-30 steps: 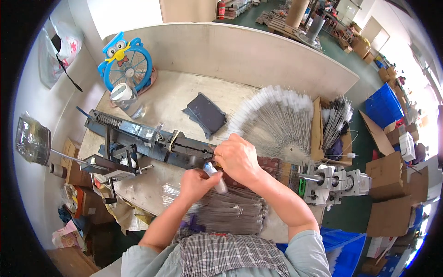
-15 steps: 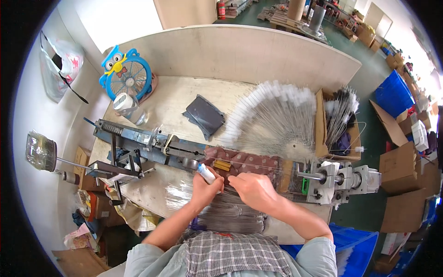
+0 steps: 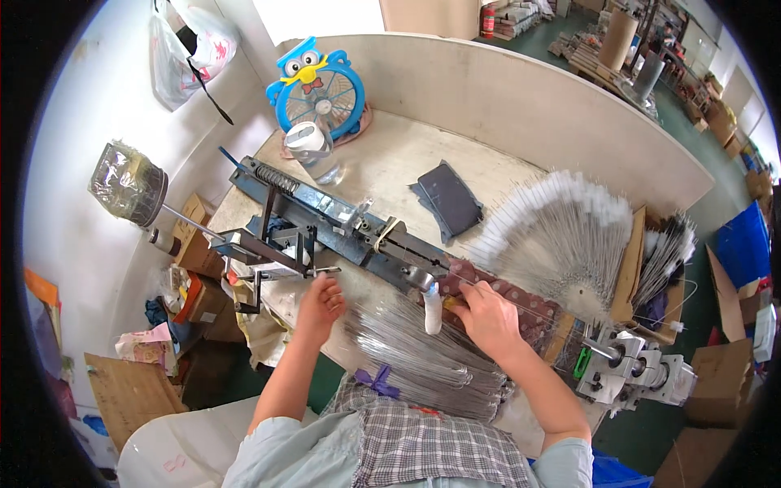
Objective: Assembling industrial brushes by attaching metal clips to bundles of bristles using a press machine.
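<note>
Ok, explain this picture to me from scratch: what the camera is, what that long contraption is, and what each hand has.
The picture comes from a wide fisheye camera worn on a person's head, looking down at their own two bare hands, so straight edges bend near the rim. No robot is involved. Across the workbench lies a long dark metal jig with a spring at its far end. The right hand rests at the jig and holds a small white tube. The left hand rests open on the bench edge near a bundle of thin wires. Farther back are white-tipped wires fanned out, a dark pouch, a plastic bottle and a blue owl-shaped fan.
</note>
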Available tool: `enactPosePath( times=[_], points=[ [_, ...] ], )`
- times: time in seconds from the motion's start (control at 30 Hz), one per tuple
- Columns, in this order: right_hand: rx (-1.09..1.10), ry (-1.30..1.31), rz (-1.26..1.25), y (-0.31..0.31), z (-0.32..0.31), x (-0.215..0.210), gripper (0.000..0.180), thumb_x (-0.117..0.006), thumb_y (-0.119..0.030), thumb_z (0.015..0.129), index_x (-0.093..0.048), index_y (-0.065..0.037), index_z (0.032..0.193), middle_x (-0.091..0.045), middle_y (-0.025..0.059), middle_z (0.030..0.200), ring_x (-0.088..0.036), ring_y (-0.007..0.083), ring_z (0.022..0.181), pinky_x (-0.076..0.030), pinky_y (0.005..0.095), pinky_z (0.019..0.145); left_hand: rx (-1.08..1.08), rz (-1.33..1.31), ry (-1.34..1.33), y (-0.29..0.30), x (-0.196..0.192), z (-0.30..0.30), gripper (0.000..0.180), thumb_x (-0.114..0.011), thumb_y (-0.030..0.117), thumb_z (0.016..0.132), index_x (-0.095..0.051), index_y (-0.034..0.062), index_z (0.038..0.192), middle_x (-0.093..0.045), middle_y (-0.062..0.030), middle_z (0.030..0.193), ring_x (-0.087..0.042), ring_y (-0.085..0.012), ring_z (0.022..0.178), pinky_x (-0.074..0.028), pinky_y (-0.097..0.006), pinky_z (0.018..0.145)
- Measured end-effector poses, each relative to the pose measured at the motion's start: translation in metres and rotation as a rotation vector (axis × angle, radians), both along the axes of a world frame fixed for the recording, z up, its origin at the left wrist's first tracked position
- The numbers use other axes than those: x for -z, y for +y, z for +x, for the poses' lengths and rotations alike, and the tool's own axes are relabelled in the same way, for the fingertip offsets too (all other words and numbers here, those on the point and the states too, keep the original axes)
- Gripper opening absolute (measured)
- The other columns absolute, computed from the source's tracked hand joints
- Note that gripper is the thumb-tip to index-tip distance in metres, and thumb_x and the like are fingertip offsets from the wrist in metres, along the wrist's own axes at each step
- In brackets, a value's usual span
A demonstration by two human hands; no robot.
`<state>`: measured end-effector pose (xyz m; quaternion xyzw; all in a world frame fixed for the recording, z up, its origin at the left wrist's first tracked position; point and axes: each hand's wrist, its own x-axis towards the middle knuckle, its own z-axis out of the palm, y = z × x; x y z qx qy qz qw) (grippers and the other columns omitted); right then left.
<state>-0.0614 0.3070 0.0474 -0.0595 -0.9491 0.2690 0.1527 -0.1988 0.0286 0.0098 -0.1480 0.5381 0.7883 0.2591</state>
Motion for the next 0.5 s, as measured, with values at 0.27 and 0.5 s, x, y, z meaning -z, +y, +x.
enactPosePath(
  times=[0.27,0.5],
  points=[
    [-0.015,-0.250,0.105,-0.006,0.001,-0.011,0.022,-0.070,-0.022,0.074,-0.060,-0.004,0.081,-0.059,0.0100,0.086,-0.063,0.0302,0.074,-0.052,0.0383,0.063,-0.079,0.062,-0.114,-0.027,0.007,-0.027,0.023,-0.061,0.034,0.087,-0.062,0.0108,0.089,-0.059,0.0026,0.075,-0.057,-0.0113,0.070,-0.047,-0.026,0.066],
    [-0.031,-0.275,0.101,0.006,0.042,-0.073,0.014,-0.067,-0.013,0.076,-0.062,-0.004,0.085,-0.058,0.0118,0.079,-0.062,0.0314,0.075,-0.051,0.0391,0.063,-0.236,0.125,-0.088,-0.018,0.007,-0.015,0.014,-0.060,0.022,0.087,-0.061,0.0083,0.088,-0.058,0.0017,0.073,-0.056,-0.0093,0.066,-0.047,-0.025,0.061]
  ],
)
